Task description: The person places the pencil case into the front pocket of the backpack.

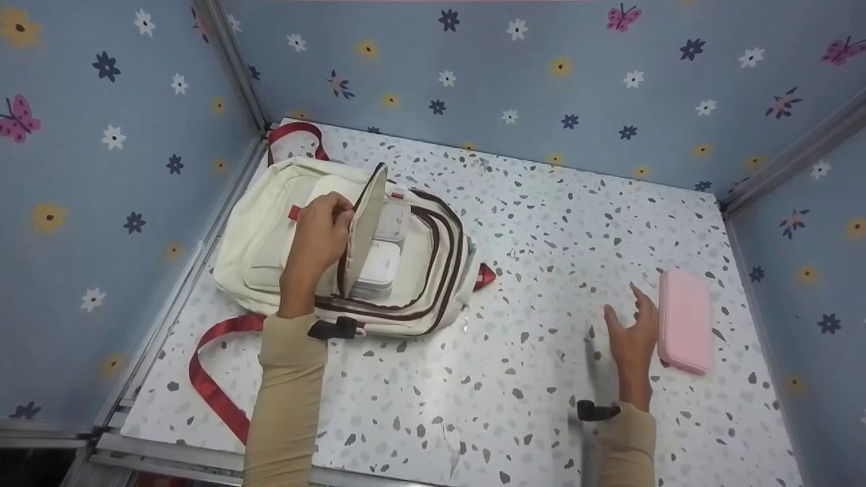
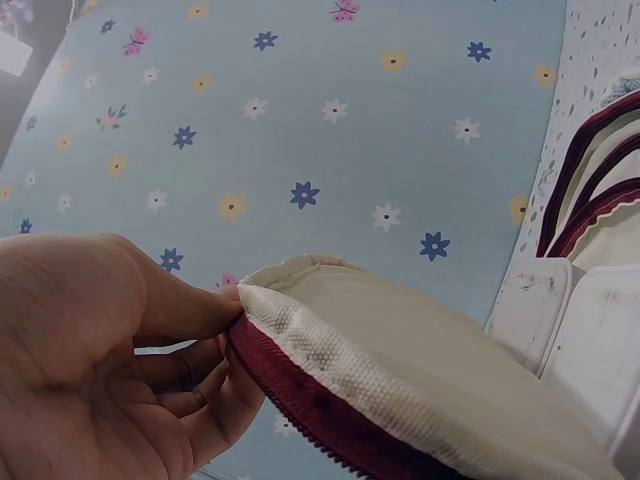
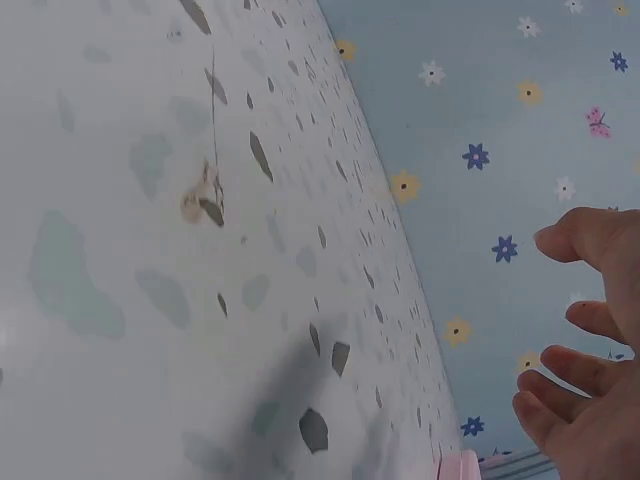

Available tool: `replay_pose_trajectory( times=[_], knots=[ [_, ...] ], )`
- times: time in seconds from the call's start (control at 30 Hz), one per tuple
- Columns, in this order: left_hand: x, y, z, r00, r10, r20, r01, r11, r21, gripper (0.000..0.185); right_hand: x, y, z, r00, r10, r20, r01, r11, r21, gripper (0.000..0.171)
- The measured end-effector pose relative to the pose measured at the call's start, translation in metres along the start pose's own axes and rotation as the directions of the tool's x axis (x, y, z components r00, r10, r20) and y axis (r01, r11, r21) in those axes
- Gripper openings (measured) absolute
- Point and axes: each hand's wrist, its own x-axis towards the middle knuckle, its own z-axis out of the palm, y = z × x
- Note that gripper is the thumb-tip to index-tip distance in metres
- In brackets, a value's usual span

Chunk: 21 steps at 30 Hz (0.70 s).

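Note:
A cream backpack point(image 1: 260, 237) with dark red zip edging lies on the speckled table, its front pocket unzipped. My left hand point(image 1: 318, 233) pinches the pocket's flap point(image 2: 400, 350) by its zipped edge between thumb and fingers, holding it raised. Inside the pocket sit two white boxes, one nearer box point(image 1: 380, 265) and another point(image 1: 392, 220) behind it. My right hand point(image 1: 634, 335) hovers with fingers spread and nothing in them, just left of a pink case point(image 1: 687, 321) with rounded corners. In the right wrist view only a corner of the pink case point(image 3: 460, 466) shows.
Red straps point(image 1: 216, 389) trail from the backpack toward the table's front left and back left. Flower-print panels point(image 1: 507, 74) wall the table point(image 1: 528, 379) at the back and both sides. Metal rails run along the left and front edges.

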Motion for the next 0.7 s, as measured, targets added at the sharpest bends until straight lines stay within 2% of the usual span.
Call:
replay_pose_trajectory(
  times=[0.1,0.2,0.33,0.47,0.6,0.7],
  knots=[
    [0.0,-0.001,0.001,1.0,0.005,-0.002,-0.005,1.0,0.0,0.013,0.001,0.007,-0.01,0.999,0.037,-0.026,-0.038,0.998,-0.048,0.062],
    [0.0,-0.001,0.001,1.0,0.009,-0.004,-0.009,1.0,0.002,0.013,0.002,0.013,-0.02,0.994,0.11,-0.023,-0.112,0.989,-0.1,0.065],
    [-0.001,0.0,0.0,1.0,0.002,0.0,-0.002,1.0,-0.002,0.014,0.005,0.022,-0.032,0.976,0.216,-0.04,-0.22,0.953,-0.209,0.073],
    [-0.003,0.001,0.0,1.0,-0.004,0.001,0.004,1.0,-0.013,0.015,0.01,0.037,-0.043,0.946,0.316,-0.07,-0.321,0.894,-0.312,0.082],
    [-0.003,0.0,0.0,1.0,0.003,-0.003,-0.003,1.0,-0.014,0.015,0.01,0.051,-0.051,0.903,0.423,-0.079,-0.425,0.845,-0.326,0.089],
    [-0.002,0.0,0.0,1.0,0.007,-0.005,-0.007,1.0,-0.017,0.015,0.008,0.059,-0.055,0.876,0.474,-0.088,-0.476,0.823,-0.309,0.088]
  ],
)
